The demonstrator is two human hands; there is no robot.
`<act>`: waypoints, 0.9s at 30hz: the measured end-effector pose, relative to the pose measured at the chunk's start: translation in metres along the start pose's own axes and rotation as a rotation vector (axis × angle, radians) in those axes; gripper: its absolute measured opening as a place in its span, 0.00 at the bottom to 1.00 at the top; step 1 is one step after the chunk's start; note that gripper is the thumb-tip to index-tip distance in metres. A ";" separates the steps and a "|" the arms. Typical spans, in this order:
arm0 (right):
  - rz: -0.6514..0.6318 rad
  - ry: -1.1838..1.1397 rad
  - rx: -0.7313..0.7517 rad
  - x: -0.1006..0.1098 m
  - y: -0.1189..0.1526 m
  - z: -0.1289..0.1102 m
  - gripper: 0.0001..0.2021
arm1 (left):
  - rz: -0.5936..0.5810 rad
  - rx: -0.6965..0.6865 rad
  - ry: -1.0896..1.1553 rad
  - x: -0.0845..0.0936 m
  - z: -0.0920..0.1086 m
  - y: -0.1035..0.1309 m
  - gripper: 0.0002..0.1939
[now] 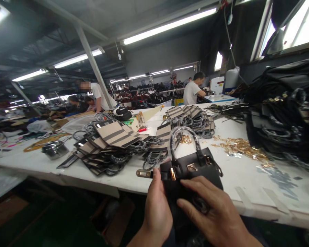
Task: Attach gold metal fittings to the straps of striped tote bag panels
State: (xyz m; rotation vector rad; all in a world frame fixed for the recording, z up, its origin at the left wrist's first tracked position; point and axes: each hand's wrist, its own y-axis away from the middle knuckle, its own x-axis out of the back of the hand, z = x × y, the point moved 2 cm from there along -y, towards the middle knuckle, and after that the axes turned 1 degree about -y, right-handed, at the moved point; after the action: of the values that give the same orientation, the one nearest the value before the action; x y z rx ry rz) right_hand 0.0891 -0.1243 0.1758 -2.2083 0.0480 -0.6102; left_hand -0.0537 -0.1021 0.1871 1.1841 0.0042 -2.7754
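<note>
A small black handbag [204,168] with gold hardware and a plastic-wrapped handle [185,129] is held at the table's front edge. My left hand [158,207] is closed around its left side, with the thumb up beside a short black strap tipped by a gold metal plate [144,174]. Across the bag's front lies my right hand [216,207], its thumb and forefinger apart and curled against the black material. The right palm and the lower part of the bag hide what is under the other fingers.
Stacked beige-and-black bag panels [115,133] with wrapped handles cover the table's left and middle. Loose gold fittings [247,151] are scattered at right, near a heap of black bags [267,127]. A metal pot [54,150] stands at left. A person [192,92] works behind.
</note>
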 end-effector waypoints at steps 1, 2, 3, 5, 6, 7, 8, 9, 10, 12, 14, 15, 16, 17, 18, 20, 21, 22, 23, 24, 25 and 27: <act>0.028 0.006 -0.010 0.000 -0.005 0.001 0.13 | -0.021 -0.003 -0.015 0.000 -0.004 0.000 0.24; 0.054 0.023 -0.016 0.000 -0.010 0.002 0.11 | -0.034 -0.007 -0.029 0.000 -0.007 0.001 0.24; 0.077 0.041 -0.023 -0.001 -0.014 0.003 0.09 | -0.038 -0.015 -0.041 0.000 -0.010 0.001 0.25; 0.105 0.056 -0.041 -0.005 -0.017 0.006 0.05 | -0.035 -0.035 -0.064 0.000 -0.016 0.003 0.26; 0.119 0.050 -0.054 -0.008 -0.017 0.008 0.04 | -0.036 -0.043 -0.077 0.001 -0.018 0.003 0.28; 0.135 0.038 -0.067 -0.010 -0.016 0.009 0.04 | -0.035 -0.052 -0.090 0.001 -0.021 0.004 0.28; 0.154 0.025 -0.079 -0.013 -0.014 0.010 0.04 | -0.031 -0.062 -0.107 0.002 -0.023 0.004 0.29; 0.173 0.015 -0.092 -0.015 -0.012 0.011 0.05 | -0.020 -0.074 -0.125 0.003 -0.025 0.004 0.29; 0.194 0.010 -0.102 -0.017 -0.010 0.012 0.07 | -0.004 -0.087 -0.145 0.005 -0.026 0.004 0.29; 0.227 0.006 -0.113 -0.020 -0.007 0.012 0.10 | 0.024 -0.102 -0.184 0.007 -0.030 0.005 0.29; 0.230 -0.006 -0.112 -0.023 -0.006 0.012 0.12 | 0.033 -0.100 -0.210 0.009 -0.032 0.005 0.28; 0.222 -0.017 -0.108 -0.023 -0.005 0.013 0.12 | 0.033 -0.095 -0.218 0.010 -0.033 0.005 0.28; 0.213 -0.028 -0.100 -0.024 -0.005 0.012 0.13 | 0.033 -0.089 -0.225 0.011 -0.034 0.005 0.28; 0.206 -0.036 -0.093 -0.024 -0.005 0.012 0.13 | 0.037 -0.084 -0.233 0.012 -0.035 0.005 0.28; 0.202 -0.042 -0.086 -0.024 -0.005 0.012 0.14 | 0.045 -0.084 -0.243 0.014 -0.035 0.005 0.28; 0.202 -0.043 -0.071 -0.024 -0.005 0.012 0.15 | 0.064 -0.090 -0.271 0.017 -0.035 0.005 0.28; 0.201 -0.037 -0.062 -0.024 -0.005 0.012 0.15 | 0.068 -0.093 -0.285 0.019 -0.035 0.005 0.28; 0.197 -0.028 -0.052 -0.024 -0.005 0.012 0.16 | 0.071 -0.093 -0.295 0.021 -0.035 0.005 0.29; 0.190 -0.014 -0.041 -0.024 -0.005 0.012 0.16 | 0.073 -0.089 -0.300 0.022 -0.035 0.005 0.29; 0.181 0.003 -0.029 -0.023 -0.005 0.012 0.16 | 0.075 -0.081 -0.303 0.023 -0.035 0.005 0.30; 0.173 0.025 -0.015 -0.023 -0.004 0.012 0.16 | 0.080 -0.076 -0.303 0.023 -0.035 0.006 0.30; 0.159 0.073 0.015 -0.022 -0.003 0.013 0.16 | 0.094 -0.073 -0.291 0.022 -0.035 0.007 0.30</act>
State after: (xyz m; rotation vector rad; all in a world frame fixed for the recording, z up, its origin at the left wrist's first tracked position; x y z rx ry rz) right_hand 0.0750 -0.1075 0.1622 -2.1426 0.2534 -0.5999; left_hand -0.0427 -0.1094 0.1470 0.7354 0.0218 -2.8087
